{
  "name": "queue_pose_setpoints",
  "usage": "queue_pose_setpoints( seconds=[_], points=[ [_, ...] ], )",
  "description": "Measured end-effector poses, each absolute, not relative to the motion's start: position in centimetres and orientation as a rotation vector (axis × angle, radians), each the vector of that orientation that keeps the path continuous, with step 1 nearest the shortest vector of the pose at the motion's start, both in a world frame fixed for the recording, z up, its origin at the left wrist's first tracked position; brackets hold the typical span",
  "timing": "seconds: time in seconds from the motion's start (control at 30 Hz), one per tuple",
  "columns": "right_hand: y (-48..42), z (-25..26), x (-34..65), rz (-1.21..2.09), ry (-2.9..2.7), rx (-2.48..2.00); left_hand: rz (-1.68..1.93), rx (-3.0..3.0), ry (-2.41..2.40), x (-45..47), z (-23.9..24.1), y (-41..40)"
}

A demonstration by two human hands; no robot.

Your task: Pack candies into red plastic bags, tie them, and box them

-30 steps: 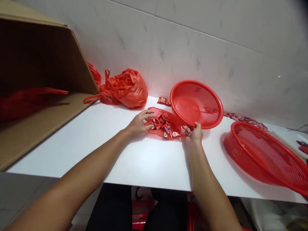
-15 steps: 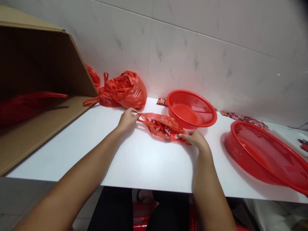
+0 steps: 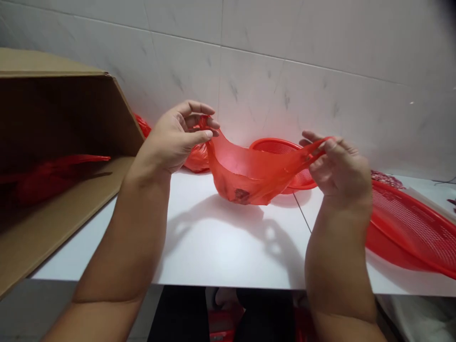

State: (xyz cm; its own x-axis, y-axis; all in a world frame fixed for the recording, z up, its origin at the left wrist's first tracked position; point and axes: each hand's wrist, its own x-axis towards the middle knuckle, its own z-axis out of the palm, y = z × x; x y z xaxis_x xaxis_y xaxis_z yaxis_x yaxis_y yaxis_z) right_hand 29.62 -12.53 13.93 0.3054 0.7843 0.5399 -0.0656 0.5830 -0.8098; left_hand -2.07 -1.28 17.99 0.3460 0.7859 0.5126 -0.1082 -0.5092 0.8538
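Observation:
A small red plastic bag (image 3: 249,178) with candy packets inside hangs stretched between my two hands above the white table (image 3: 221,247). My left hand (image 3: 176,135) pinches the bag's left handle, fingers closed on it. My right hand (image 3: 338,166) pinches the right handle, also closed. The bag sags in the middle, a little above the tabletop. Behind it sits a small red mesh basket (image 3: 281,147), partly hidden by the bag.
A large cardboard box (image 3: 53,156) lies open on its side at the left, with red plastic inside. Another red bag (image 3: 194,159) rests by the tiled wall. A big red mesh basket (image 3: 409,228) stands at the right.
Both hands have lifted the red bag off the table by its handles and pulled them apart. The camera view has tilted up a little.

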Motion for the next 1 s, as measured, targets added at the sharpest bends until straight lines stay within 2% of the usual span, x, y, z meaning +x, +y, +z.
queue_pose_setpoints(
  seconds=[0.13, 0.27, 0.4, 0.6, 0.77, 1.0],
  points=[
    [-11.9, 15.3, 27.7, 0.586, -1.097, -0.707, 1.431, 2.031, 0.844, -1.1, 19.1, -4.0],
    [-11.5, 14.7, 25.7, 0.759, -1.252, -0.809, 1.49, 2.123, 1.089, -1.3, 17.9, -5.1],
    [-10.8, 14.1, 23.0, 1.017, -1.621, -1.022, 1.322, 2.241, 0.954, -0.4, 17.0, -5.3],
    [-8.3, 13.2, 19.9, 0.966, -2.004, -1.159, 1.222, 2.358, 0.776, 2.3, 16.7, -5.8],
    [-8.4, 13.2, 21.8, 1.193, -1.708, -1.055, 1.003, 2.388, 0.751, 1.6, 16.3, -4.1],
    [-8.6, 13.6, 22.4, 1.141, -1.451, -1.126, 0.984, 2.386, 0.647, 1.2, 16.0, -4.2]
  ],
)
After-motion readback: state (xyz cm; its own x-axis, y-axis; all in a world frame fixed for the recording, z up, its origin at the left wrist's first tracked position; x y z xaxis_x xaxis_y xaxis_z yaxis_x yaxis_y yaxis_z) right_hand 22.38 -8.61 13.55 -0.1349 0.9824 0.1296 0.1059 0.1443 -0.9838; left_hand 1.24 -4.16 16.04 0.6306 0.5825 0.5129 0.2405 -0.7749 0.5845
